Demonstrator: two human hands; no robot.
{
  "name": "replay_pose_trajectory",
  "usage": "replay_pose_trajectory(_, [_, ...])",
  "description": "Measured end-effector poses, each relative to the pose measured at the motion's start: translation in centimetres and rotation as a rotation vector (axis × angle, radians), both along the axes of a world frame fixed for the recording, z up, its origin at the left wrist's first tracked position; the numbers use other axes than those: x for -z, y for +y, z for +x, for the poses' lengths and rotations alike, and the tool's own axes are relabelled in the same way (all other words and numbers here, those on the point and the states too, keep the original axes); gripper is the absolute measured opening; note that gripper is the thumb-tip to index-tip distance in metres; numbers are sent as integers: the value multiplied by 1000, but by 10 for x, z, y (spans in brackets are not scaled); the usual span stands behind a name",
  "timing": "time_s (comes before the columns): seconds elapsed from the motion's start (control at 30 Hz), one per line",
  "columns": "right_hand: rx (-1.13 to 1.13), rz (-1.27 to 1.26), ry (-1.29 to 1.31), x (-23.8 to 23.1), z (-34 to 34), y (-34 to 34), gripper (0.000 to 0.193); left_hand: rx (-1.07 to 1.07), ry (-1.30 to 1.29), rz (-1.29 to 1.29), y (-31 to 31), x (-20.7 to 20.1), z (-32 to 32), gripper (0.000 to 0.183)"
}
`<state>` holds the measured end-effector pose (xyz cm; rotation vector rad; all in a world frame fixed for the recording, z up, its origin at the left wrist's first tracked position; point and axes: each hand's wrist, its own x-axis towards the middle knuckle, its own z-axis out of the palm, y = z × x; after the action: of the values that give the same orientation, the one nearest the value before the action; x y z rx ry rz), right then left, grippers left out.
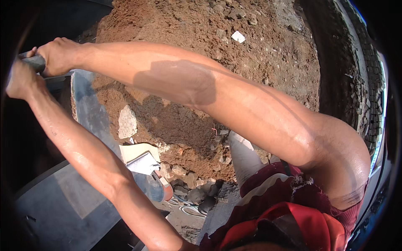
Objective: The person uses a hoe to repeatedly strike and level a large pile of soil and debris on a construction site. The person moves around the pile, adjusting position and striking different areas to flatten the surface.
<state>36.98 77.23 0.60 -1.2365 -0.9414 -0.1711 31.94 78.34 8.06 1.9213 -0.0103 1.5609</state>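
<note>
Both my arms reach out to the upper left. My left hand (pixel 26 80) is closed round the end of a thick, dark grey round bar (pixel 36 63), close to the picture's rim. Just beyond it, my right hand (pixel 61 57) grips the same bar, its fingers wrapped over it. Most of the bar is covered by the hands, and what it belongs to is lost in the dark rim. Below the right wrist stands the edge of a blue-grey panel (pixel 90 106).
Rough brown soil (pixel 176 25) spreads under my arms, with a pale stone (pixel 127 122) and a white scrap (pixel 238 37). Papers (pixel 143 163) lie near a blue and red container (pixel 155 188), beside several rocks (pixel 196 195) and a pale cable (pixel 189 209). A dark trench-like strip (pixel 337 71) runs along the right.
</note>
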Motion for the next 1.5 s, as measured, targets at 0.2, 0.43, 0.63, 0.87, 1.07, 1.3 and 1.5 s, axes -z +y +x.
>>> replay_pose_trajectory(0.2, [-110,-937,459,378,-81,-147,53,-110,1026,-1059,-60,449,-19,56])
replay_pose_trajectory(0.43, [-114,-1083,891,374,-136,-322,46,473,813,-1706,-110,530,-37,38])
replay_pose_trajectory(0.63, [172,-1068,914,382,-351,-641,37,561,1193,-1940,-283,621,-56,45])
replay_pose_trajectory(0.87, [533,-1579,1366,303,-616,-852,27,512,1908,-2259,-653,726,-314,44])
replay_pose_trajectory(1.07, [643,-1522,1329,298,-652,-858,25,710,1823,-2189,-641,651,-300,41])
replay_pose_trajectory(1.3, [427,-998,730,435,-490,-733,32,873,1083,-1428,-416,415,-144,39])
replay_pose_trajectory(1.5, [403,-428,37,323,-225,-539,26,1304,502,-770,-270,105,-112,30])
